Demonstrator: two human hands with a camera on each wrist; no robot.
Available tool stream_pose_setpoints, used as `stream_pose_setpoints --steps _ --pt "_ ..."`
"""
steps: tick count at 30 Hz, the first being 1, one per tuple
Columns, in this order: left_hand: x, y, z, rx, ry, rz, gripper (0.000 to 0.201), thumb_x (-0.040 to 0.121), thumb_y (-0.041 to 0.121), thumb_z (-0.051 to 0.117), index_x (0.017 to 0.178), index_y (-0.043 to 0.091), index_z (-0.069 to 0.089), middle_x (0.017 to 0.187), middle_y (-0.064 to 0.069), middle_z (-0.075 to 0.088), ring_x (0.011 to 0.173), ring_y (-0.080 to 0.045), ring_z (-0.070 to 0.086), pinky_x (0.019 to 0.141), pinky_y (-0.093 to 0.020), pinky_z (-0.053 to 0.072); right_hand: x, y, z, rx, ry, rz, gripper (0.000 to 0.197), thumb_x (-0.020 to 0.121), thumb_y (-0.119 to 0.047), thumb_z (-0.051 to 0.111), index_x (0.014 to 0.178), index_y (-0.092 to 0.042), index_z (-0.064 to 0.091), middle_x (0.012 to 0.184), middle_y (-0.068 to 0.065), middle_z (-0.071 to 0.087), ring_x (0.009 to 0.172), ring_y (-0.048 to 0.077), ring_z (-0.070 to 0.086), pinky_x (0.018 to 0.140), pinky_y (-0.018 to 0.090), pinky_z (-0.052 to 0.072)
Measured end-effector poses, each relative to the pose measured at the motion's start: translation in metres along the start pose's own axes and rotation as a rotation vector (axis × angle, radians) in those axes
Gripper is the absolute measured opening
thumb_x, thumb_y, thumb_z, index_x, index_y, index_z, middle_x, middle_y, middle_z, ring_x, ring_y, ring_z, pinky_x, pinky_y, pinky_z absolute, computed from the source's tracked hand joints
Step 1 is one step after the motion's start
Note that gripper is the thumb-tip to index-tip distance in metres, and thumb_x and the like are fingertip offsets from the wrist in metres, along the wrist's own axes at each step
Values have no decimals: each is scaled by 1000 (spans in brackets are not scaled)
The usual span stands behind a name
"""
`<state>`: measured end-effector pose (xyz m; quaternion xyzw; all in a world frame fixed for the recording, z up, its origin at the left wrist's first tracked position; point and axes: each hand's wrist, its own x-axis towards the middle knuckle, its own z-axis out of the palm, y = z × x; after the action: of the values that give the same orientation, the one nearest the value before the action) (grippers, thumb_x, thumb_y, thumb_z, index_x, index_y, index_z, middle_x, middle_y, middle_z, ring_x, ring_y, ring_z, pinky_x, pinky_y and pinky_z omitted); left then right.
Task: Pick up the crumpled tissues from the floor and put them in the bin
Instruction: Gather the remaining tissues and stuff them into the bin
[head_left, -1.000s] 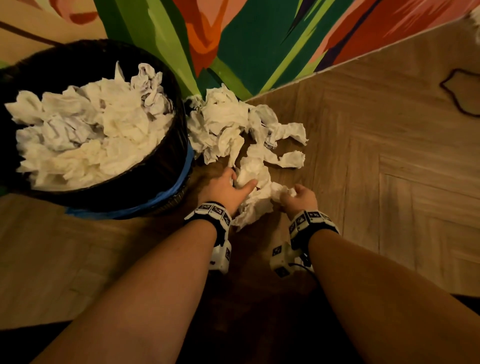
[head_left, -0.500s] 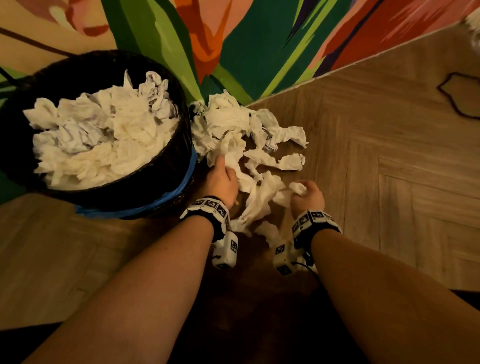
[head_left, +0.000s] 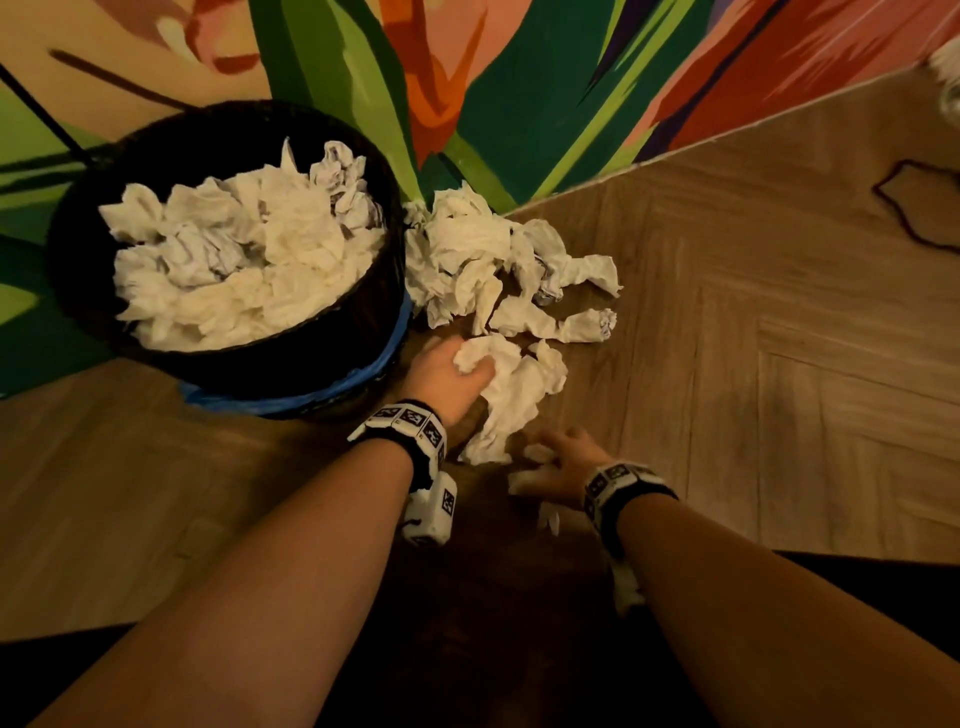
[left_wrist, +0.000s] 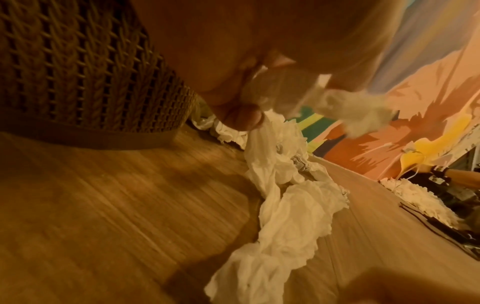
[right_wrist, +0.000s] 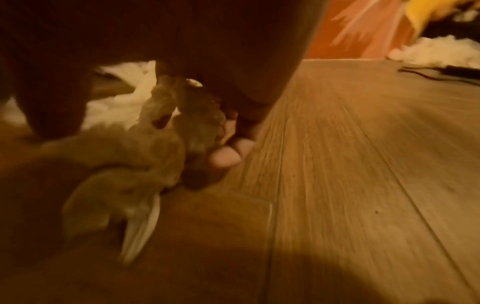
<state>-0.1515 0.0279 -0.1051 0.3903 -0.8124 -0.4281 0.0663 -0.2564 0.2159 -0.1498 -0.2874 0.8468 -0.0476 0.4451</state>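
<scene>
Head view: the left hand (head_left: 445, 382) gripped a clump of crumpled tissues (head_left: 511, 395) just beside the bin (head_left: 228, 130); half a second before, it had lain lower, over the strand. The right hand (head_left: 566, 467) had drawn back toward the body, its fingers (head_left: 540, 453) curled round a small tissue scrap (head_left: 522, 482) on the floor (head_left: 779, 415). The bin, heaped with tissues (head_left: 244, 270), stood against the painted wall (head_left: 519, 78), with a loose pile (head_left: 483, 254) touching its right side. Left wrist view alone showed the bin's woven wall (left_wrist: 78, 72) and the held strand trailing to the floor. Right wrist view, blurred, showed fingertips (right_wrist: 226, 158) under the scrap. Open floor lay to the right, up to a dark cord (head_left: 914, 208).
</scene>
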Motion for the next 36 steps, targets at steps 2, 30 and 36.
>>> stream_pose_setpoints --steps 2,30,36 --pt "-3 1 -4 50 7 36 20 89 26 60 97 9 57 106 -7 53 97 -25 54 80 -29 42 -5 2 16 -115 -15 7 76 76 -48 76 142 -35 42 148 4 28 131 30 40 100 39 41" --pt "-41 176 -266 400 375 509 30 86 9 50 109 25 61 100 6 58 81 -12 52 61 -17 34 -95 -199 -243 91 773 -552 12 89 -12 65 95 -22 69 86 3 70 44 10 64 36 20 47" --pt "-41 127 -314 329 517 306 21 86 17 49 101 16 64 101 -7 67 94 -26 60 75 -24 43 -107 -253 -198 294 780 -649 56 84 -64 51 78 -11 67 70 5 64 64 19 58 56 32 46"
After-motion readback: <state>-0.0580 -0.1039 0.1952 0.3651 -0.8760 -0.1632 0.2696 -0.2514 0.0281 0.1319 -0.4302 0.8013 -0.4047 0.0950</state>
